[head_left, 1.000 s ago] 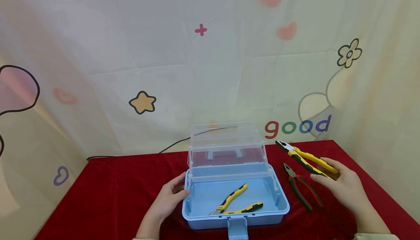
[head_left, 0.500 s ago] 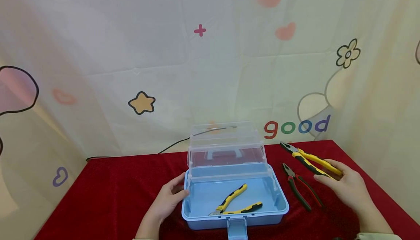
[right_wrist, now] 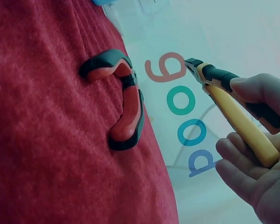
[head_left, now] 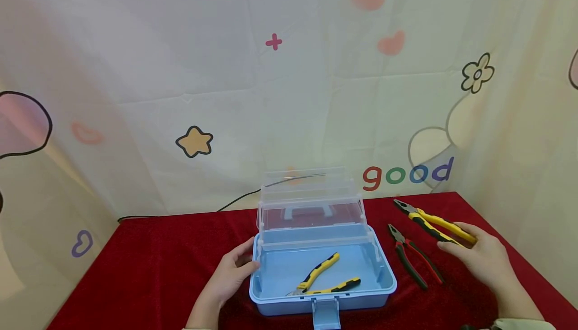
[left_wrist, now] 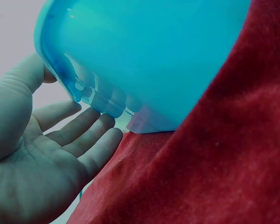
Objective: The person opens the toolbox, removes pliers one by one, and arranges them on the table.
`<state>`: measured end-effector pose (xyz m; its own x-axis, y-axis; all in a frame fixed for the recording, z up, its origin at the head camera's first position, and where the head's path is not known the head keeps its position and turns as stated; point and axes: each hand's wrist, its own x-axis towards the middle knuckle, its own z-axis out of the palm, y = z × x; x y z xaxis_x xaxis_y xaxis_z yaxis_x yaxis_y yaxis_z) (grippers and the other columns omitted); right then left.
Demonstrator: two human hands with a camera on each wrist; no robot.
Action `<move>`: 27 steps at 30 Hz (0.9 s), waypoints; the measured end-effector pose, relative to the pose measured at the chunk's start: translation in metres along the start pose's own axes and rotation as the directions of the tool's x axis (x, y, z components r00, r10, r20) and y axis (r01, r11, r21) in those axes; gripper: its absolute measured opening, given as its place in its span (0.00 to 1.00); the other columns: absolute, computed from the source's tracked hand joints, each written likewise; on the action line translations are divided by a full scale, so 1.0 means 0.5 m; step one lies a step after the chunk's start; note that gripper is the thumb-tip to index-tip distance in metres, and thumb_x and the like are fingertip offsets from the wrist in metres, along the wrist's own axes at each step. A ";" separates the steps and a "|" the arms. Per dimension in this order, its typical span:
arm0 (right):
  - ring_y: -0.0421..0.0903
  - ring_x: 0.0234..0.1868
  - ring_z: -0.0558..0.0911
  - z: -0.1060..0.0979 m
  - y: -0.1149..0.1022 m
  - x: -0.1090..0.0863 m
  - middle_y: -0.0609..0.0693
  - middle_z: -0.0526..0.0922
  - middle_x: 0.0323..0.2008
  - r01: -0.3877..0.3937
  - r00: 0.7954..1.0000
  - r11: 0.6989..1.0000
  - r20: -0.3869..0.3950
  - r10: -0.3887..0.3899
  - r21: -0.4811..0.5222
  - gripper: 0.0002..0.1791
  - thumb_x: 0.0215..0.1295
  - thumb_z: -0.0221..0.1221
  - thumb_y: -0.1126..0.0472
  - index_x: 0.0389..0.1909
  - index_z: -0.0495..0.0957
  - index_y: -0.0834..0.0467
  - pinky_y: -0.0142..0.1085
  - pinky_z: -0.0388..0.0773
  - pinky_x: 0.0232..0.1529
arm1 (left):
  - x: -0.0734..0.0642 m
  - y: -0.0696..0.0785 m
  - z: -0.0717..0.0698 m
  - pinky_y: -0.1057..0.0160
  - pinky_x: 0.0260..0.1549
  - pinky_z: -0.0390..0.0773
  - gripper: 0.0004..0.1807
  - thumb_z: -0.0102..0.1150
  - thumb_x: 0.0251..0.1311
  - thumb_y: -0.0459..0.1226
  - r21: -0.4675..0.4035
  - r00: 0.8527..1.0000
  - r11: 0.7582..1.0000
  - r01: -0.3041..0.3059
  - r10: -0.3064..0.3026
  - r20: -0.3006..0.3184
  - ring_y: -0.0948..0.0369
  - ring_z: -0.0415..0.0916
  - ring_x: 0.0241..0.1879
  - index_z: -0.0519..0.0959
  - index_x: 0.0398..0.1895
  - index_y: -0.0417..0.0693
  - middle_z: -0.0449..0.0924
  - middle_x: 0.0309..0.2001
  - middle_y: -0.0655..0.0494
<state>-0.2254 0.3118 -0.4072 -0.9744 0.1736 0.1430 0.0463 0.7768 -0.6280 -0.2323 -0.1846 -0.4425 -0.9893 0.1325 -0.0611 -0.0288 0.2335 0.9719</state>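
My left hand point(head_left: 228, 275) touches the left side of a light blue toolbox point(head_left: 289, 306), thumb at the rim. In the left wrist view its fingers lie fairly straight along the outer wall of the toolbox point(left_wrist: 168, 60). At the right, my right hand point(head_left: 485, 255) grips yellow-and-black pliers point(head_left: 426, 222) by the handles, their head pointing up-left. The right wrist view shows these pliers point(right_wrist: 228, 91) between thumb and fingers. Yellow-and-black pliers point(head_left: 316, 272) with spread handles lie inside the toolbox. On the cloth between toolbox and right hand lie red-and-black pliers point(head_left: 411, 255).
The toolbox's clear lid point(head_left: 311, 189) stands raised at the back. A latch point(head_left: 326, 315) hangs at its front. Red cloth point(head_left: 180, 250) covers the table. Behind it hangs a printed curtain point(head_left: 226, 94), with a black cable point(head_left: 239, 198) near the table's back edge.
My right hand has moved slightly right and down, the yellow-and-black pliers lowering with it. The left hand and toolbox stay put.
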 end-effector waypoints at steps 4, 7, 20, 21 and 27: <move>0.59 0.45 0.71 -0.002 0.006 0.001 0.71 0.71 0.53 -0.009 1.000 1.000 0.000 0.009 -0.008 0.43 0.55 0.62 0.40 0.62 0.65 0.68 0.32 0.69 0.29 | 0.000 0.001 0.000 0.51 0.49 0.79 0.34 0.57 0.59 0.35 0.002 1.000 1.000 -0.003 0.003 0.000 0.53 0.75 0.51 0.61 0.70 0.49 0.68 0.65 0.43; 0.58 0.45 0.71 -0.002 0.012 0.003 0.71 0.71 0.53 -0.010 1.000 1.000 0.000 0.010 -0.011 0.43 0.55 0.62 0.40 0.61 0.65 0.68 0.32 0.69 0.29 | 0.000 0.003 0.001 0.51 0.49 0.79 0.34 0.56 0.59 0.35 0.001 1.000 1.000 -0.003 0.003 0.000 0.52 0.75 0.52 0.61 0.70 0.49 0.67 0.65 0.43; 0.62 0.47 0.72 -0.006 0.036 0.008 0.73 0.71 0.54 -0.019 0.999 0.999 0.033 0.020 -0.044 0.44 0.56 0.62 0.40 0.61 0.64 0.70 0.36 0.68 0.31 | 0.001 0.002 0.002 0.52 0.49 0.80 0.34 0.57 0.59 0.35 0.006 1.000 1.000 -0.003 0.003 -0.001 0.54 0.75 0.50 0.61 0.70 0.48 0.68 0.64 0.42; 0.62 0.47 0.72 -0.007 0.036 0.007 0.73 0.71 0.54 -0.018 0.999 0.999 0.033 0.020 -0.046 0.44 0.56 0.62 0.40 0.61 0.65 0.70 0.37 0.68 0.31 | 0.001 0.001 0.001 0.52 0.49 0.80 0.34 0.57 0.59 0.35 0.006 1.000 1.000 -0.001 0.001 -0.001 0.53 0.75 0.50 0.61 0.70 0.49 0.68 0.64 0.43; 0.63 0.46 0.73 -0.009 0.040 0.007 0.74 0.71 0.53 -0.017 0.999 0.998 0.049 0.019 -0.053 0.44 0.55 0.62 0.41 0.60 0.65 0.72 0.37 0.70 0.30 | 0.001 -0.001 0.000 0.52 0.49 0.79 0.34 0.57 0.59 0.35 0.016 1.000 1.000 0.001 -0.001 0.001 0.54 0.75 0.50 0.61 0.70 0.49 0.69 0.64 0.43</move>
<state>-0.2267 0.3306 -0.4158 -0.9829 0.1587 0.0930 0.0743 0.8051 -0.5885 -0.2330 -0.1848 -0.4428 -0.9891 0.1335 -0.0628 -0.0278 0.2493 0.9680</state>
